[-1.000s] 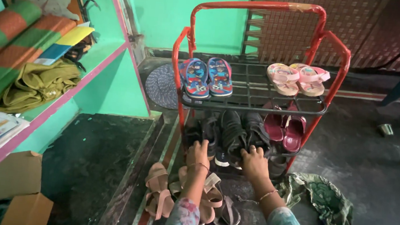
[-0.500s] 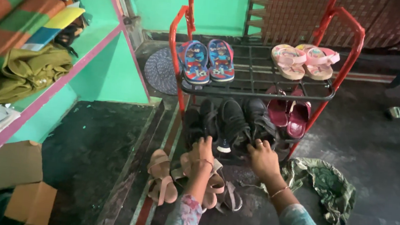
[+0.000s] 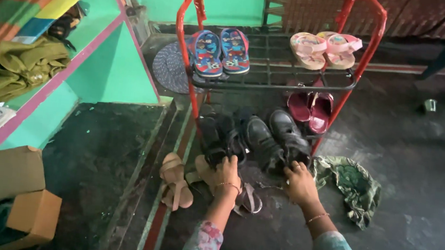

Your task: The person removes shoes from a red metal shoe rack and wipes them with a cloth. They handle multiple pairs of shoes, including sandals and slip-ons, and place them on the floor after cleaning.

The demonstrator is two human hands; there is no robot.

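Observation:
A red metal shoe rack (image 3: 368,44) stands ahead on the dark floor. Its lower level holds black shoes (image 3: 272,140) and black sandals (image 3: 216,135). My left hand (image 3: 227,173) grips the heel end of a black sandal at the front left. My right hand (image 3: 299,181) grips the heel of a black shoe. Both pairs stick out past the rack's front. Tan strappy sandals (image 3: 174,182) lie on the floor just left of my left hand.
Blue flip-flops (image 3: 219,52) and pink sandals (image 3: 323,48) sit on the top shelf, maroon slippers (image 3: 310,106) below. A green cloth (image 3: 354,185) lies on the floor at right, cardboard boxes (image 3: 17,198) at left, a green wall shelf (image 3: 37,98) beside them.
Both hands have drawn back toward me, pulling the black footwear out of the rack's lower level. The view has tilted down.

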